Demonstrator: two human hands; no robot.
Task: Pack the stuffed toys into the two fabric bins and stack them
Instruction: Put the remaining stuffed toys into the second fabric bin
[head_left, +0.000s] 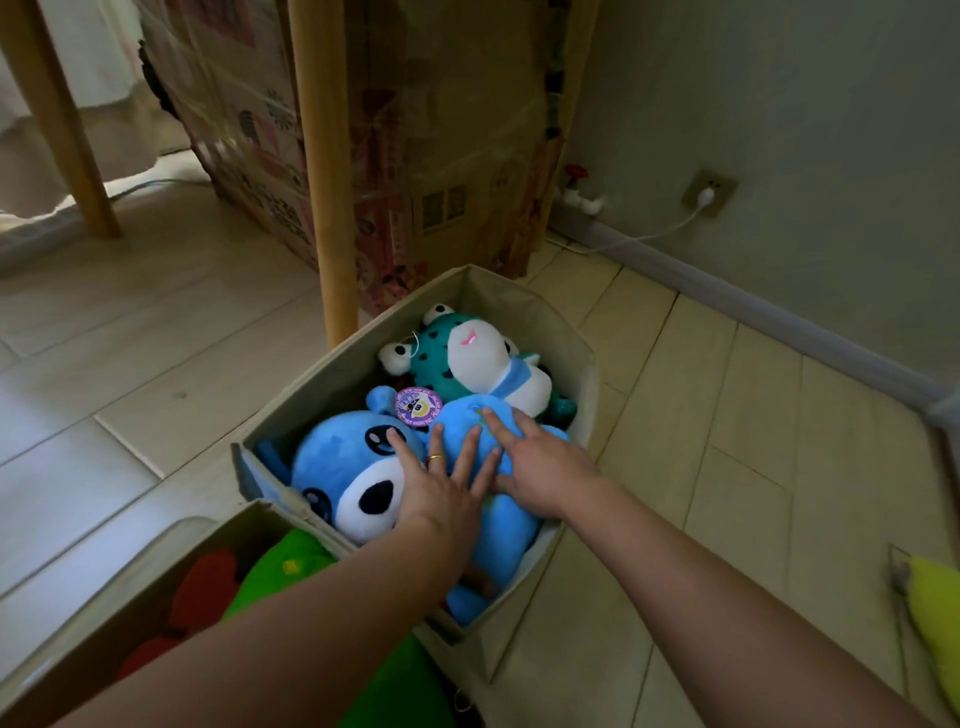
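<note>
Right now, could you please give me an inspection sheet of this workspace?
Surface: pale tiled floor, bare around the bins.
Job's things: beige fabric bin holds a blue plush and a teal frog plush; a second bin at lower left holds red and green toys.
Clutter: a yellow-green toy lies on the floor at the right edge.
Grippers: left hand and right hand lie flat, fingers spread, on the blue plush.
Cables: a white plug and cord run from the wall socket along the skirting.
Surroundings: wooden table legs, a taped cardboard box behind them, grey wall.
</note>
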